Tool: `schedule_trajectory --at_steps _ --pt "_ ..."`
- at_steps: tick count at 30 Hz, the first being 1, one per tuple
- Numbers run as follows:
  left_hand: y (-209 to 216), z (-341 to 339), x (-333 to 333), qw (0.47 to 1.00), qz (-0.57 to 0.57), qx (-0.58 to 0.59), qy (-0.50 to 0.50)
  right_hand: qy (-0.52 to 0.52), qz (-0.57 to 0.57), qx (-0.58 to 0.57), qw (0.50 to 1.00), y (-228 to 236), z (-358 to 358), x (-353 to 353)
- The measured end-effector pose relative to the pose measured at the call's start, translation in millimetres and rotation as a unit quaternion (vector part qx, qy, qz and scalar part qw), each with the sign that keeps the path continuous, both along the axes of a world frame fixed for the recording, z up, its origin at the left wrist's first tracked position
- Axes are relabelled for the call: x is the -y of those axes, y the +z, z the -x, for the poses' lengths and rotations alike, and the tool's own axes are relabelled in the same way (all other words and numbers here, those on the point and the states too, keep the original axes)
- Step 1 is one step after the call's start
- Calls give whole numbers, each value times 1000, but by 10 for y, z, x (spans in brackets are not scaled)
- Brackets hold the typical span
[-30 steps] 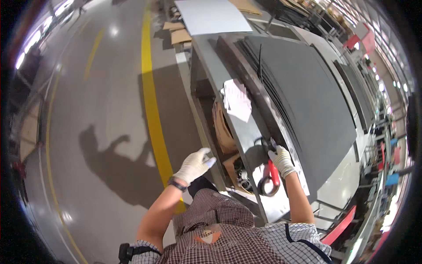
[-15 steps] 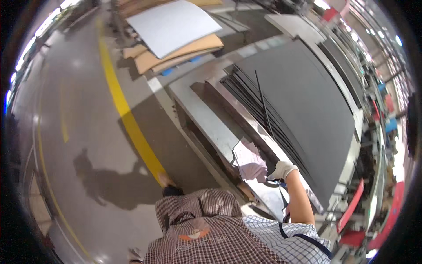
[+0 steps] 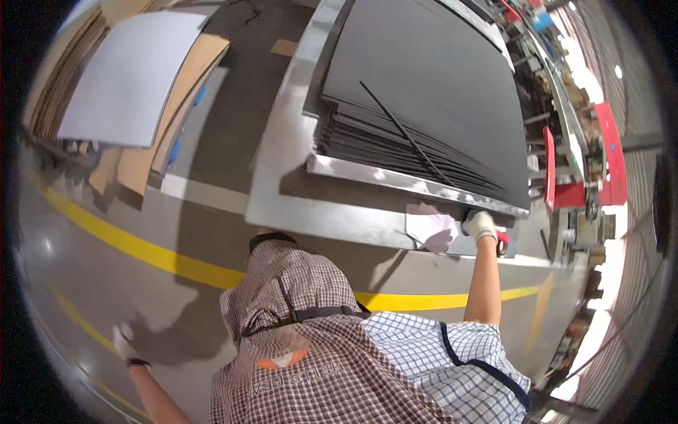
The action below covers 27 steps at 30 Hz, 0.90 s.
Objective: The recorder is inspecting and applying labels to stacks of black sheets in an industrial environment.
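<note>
My right hand [image 3: 482,225], in a pale work glove, is at the near edge of the metal table [image 3: 289,212], just below a stack of large dark grey sheets [image 3: 431,85]. Its fingers are curled; whatever they may grip is hidden. Close to its left are pale pink and white papers [image 3: 431,230], and at its wrist side is a red, ring-shaped thing [image 3: 502,242]. My left hand [image 3: 123,340], also gloved, hangs low over the floor at the left with fingers slightly apart, holding nothing. A thin dark strip [image 3: 402,131] lies slanting across the stack's front edge.
At the far left, a white board [image 3: 134,78] lies on brown cardboard sheets [image 3: 183,85]. A yellow line [image 3: 152,254] runs along the floor between me and the table. Red panels [image 3: 611,155] and racks of equipment stand at the right.
My view and body have turned to the right, so the table now lies across in front of me. My left hand has come into view; my right hand stays at the table edge by the papers.
</note>
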State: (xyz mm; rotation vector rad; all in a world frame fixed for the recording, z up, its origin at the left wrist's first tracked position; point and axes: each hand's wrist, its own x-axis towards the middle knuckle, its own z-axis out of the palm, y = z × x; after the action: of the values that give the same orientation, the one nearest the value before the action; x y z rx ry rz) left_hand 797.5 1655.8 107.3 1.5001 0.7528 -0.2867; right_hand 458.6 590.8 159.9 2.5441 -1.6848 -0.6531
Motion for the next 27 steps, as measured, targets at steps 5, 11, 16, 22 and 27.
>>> schedule_trajectory --at_steps 5,11,16,22,27 --pt "868 -3088 2614 962 -130 153 -187 -64 20 501 863 550 -1760 -770" --pt "943 -4158 3756 721 -270 110 -629 66 100 498 859 43 -3430 -822" --pt "-112 -4220 2762 801 -88 -68 -588 -12 74 435 897 208 -3987 -1115" --pt "-158 -4402 1827 529 -298 -385 -695 -14 5 567 824 482 -4967 -1579" --pt "475 -5611 2349 647 -349 -410 -540 68 -317 534 781 177 -7047 -1707"
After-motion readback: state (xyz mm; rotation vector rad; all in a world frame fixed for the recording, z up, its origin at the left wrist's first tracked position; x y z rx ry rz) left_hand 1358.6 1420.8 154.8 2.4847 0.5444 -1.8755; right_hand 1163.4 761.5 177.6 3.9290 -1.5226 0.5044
